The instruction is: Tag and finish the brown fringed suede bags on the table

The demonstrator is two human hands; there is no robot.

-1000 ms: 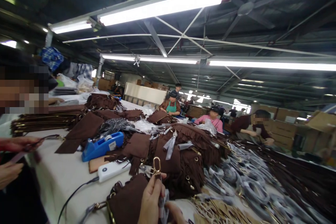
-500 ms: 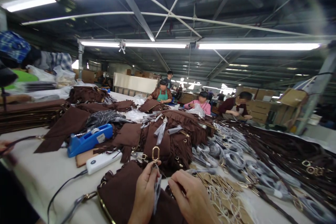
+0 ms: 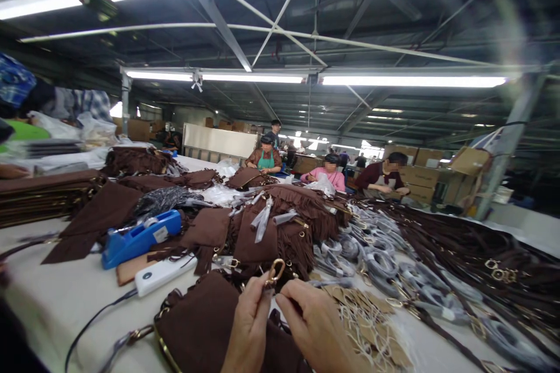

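Observation:
My left hand (image 3: pixel 249 322) pinches a gold snap hook (image 3: pixel 282 270) by its lower end, with the loop standing up above the thumb. Close beside it, my right hand (image 3: pixel 311 317) has thumb and forefinger drawn together just below the hook; whatever lies between them is too small to make out. Under both hands lies a dark brown bag (image 3: pixel 196 317) with a gold-edged rim, partly covered by my wrists. A wrapped strap end with a metal clasp (image 3: pixel 139 333) rests at the bag's left side.
A blue tape dispenser (image 3: pixel 144 238) and a white corded device (image 3: pixel 165 274) are at left. Brown fringed bags (image 3: pixel 258 239) are piled ahead. Wrapped strap coils (image 3: pixel 380 268) and stringed cardboard tags (image 3: pixel 367 323) lie right. Several people (image 3: pixel 265 160) sit across the table.
The gold hook has tipped to the right and sits lower between my hands. My right hand has come closer to the left. The whole view has shifted slightly.

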